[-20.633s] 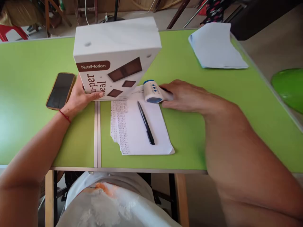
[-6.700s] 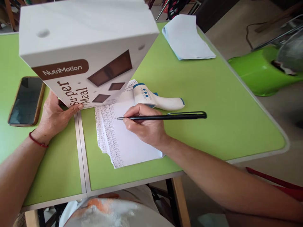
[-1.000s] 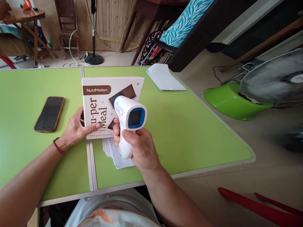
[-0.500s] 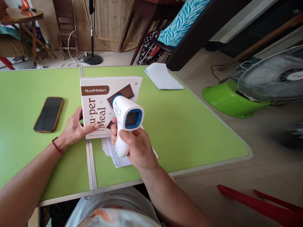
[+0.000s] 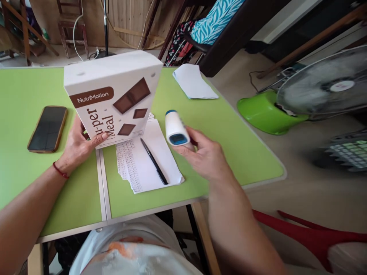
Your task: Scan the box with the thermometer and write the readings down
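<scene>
My left hand grips the lower left corner of a white box printed with "NutriMotion" and brown chocolate pieces, its thumb across the front. The box is tilted, its top face showing. To the right, my right hand is closed round a white and blue infrared thermometer; its grip is mostly hidden by the hand. Between the hands lie sheets of paper, partly covered with handwriting, with a black pen on top. Left of my left hand is a smartphone in a brown case.
Both hands are over a green folding table with a metal edge and a seam. Folded white paper lies near its far right edge. A fan, a green plastic stool and a red chair stand to the right.
My right hand has moved right with the thermometer, away from the box. My left hand has raised and tilted the box, uncovering the pen and more of the paper.
</scene>
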`<state>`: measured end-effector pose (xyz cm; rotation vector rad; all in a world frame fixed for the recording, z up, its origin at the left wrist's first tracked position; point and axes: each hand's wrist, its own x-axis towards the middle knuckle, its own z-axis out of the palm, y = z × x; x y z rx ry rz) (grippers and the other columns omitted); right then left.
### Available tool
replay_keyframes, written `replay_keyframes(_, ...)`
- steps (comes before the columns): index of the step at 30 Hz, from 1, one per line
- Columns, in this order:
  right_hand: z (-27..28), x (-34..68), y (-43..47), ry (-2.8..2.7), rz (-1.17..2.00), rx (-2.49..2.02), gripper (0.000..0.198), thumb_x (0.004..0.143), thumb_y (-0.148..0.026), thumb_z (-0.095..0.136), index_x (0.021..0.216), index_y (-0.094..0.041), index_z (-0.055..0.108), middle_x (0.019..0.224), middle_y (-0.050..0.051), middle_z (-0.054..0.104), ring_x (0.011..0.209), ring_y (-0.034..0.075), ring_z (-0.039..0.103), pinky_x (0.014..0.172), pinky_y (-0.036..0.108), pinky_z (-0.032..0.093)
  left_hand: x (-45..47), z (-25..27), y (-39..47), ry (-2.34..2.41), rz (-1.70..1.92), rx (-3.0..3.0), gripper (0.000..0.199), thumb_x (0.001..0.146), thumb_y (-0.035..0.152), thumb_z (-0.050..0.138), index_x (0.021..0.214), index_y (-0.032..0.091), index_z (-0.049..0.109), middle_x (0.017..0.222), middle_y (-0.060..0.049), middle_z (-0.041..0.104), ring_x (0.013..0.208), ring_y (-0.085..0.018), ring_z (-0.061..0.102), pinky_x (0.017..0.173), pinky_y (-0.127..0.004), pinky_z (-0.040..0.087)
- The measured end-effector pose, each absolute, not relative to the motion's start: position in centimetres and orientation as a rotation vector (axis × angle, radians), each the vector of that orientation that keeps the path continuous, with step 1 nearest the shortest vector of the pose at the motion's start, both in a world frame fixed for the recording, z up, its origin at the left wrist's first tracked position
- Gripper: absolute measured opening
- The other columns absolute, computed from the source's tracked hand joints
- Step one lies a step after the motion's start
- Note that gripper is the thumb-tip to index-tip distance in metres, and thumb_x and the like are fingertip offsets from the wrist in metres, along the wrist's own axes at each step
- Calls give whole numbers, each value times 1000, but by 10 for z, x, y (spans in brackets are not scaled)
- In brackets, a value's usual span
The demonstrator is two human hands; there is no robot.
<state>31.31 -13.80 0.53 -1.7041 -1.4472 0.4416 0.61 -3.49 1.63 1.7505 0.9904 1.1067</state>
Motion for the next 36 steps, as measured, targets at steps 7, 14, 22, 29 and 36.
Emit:
replay_keyframes(7,-21,344,-119,-1792,154,-1879,33,82,-35,64,114,-24,70,108,12,73,102,34,66,95,56,52,8,9,-32,1061,1126,1918,77,80,61,75,141,26,44,145,-8,53,133,-31,53,116,-49,43)
replay_keyframes(14,-8,328,-135,-1899,11,-1918,54,87,-39,63,138,-21,55,145,18,50,138,40,43,114,60,39,12,17,-31,1079,1066,2036,69,84,65,68,135,23,49,143,-7,55,134,-32,51,120,-53,37)
replay_keyframes(22,-25,365,-185,-2158,239,-1982,108,74,-62,75,159,-29,16,166,18,16,153,45,17,117,68,28,11,15,-30,1090,1053,2064,55,86,61,67,124,22,57,138,-6,59,132,-31,54,118,-52,40)
replay_keyframes(29,-16,361,-189,-2108,143,-1854,104,73,-70,72,156,-24,30,162,21,26,149,45,27,116,65,33,10,14,-32,1100,1013,1970,69,77,66,75,127,22,55,135,-6,61,133,-31,54,119,-52,40)
replay_keyframes(36,19,303,-138,-2139,224,-1615,27,98,-40,52,112,-27,71,102,9,73,92,25,68,84,42,54,8,12,-31,1118,1010,1906,87,71,59,83,141,25,42,138,-7,59,134,-33,52,117,-56,40)
